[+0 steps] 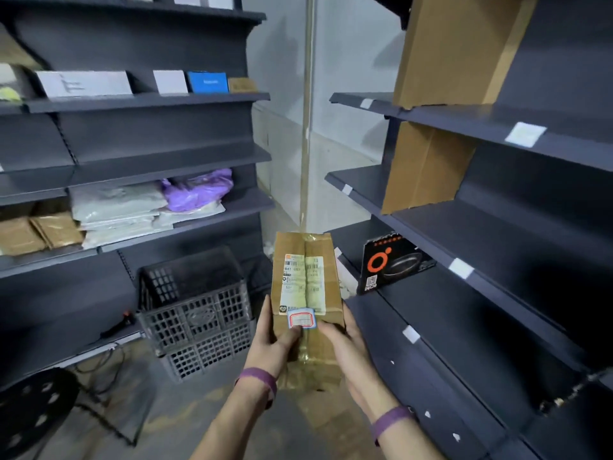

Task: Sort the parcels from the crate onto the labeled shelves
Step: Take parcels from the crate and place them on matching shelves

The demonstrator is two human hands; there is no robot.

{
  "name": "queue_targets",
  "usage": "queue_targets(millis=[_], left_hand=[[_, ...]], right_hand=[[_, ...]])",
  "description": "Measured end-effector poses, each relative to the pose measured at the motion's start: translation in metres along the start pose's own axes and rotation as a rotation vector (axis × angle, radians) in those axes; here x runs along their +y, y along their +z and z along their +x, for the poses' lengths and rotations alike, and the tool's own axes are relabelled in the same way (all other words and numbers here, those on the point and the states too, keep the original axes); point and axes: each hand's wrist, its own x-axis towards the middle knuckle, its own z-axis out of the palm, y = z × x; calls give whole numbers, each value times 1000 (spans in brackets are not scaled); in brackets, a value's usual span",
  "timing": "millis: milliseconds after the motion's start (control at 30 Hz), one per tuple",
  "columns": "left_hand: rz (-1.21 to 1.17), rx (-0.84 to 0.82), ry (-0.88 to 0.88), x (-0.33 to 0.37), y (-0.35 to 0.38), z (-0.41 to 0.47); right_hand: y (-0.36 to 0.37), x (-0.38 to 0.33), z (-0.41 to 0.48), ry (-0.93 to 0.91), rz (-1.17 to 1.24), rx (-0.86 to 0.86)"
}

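Observation:
A long brown cardboard parcel (306,293), taped along its middle, carries a white shipping label and a small red-bordered sticker. I hold it in front of me with both hands. My left hand (277,336) grips its near left side, thumb on the sticker. My right hand (345,343) grips its near right side. The grey slatted plastic crate (195,313) stands on the floor to the left of the parcel; its inside looks dark. Dark shelves with small white labels (460,267) run along the right.
The right shelves hold tall cardboard boxes (428,164) and a black box with an orange ring (391,263). The left shelves (166,164) hold flat white packets, a purple bag (199,189), brown packets and small boxes. A black round stool (33,413) stands at the lower left.

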Motion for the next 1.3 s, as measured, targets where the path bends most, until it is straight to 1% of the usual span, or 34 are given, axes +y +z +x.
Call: queue_targets(millis=[67, 267, 367, 533, 667, 833, 967, 1033, 1167, 1300], left_hand=[[-2, -6, 4, 4, -21, 36], [-12, -88, -41, 24, -74, 143], [-21, -134, -48, 34, -85, 191], [-38, -215, -66, 57, -86, 262], [-51, -204, -56, 68, -77, 320], [-47, -175, -53, 77, -65, 383], [-44, -143, -41, 99, -58, 441], [-34, -165, -4, 112, -47, 470], [11, -265, 56, 133, -11, 515], [18, -388, 124, 148, 38, 549]], right_hand=[[25, 2, 31, -11, 5, 2], [92, 5, 116, -23, 43, 100], [111, 4, 153, -33, 43, 182], [124, -8, 222, -61, 41, 266], [129, -10, 278, -102, 86, 365], [124, -10, 353, -83, 115, 337], [125, -17, 413, -70, 50, 275], [122, -29, 437, -126, 79, 265], [98, -62, 466, -229, 100, 323], [66, -89, 483, -266, 111, 376]])
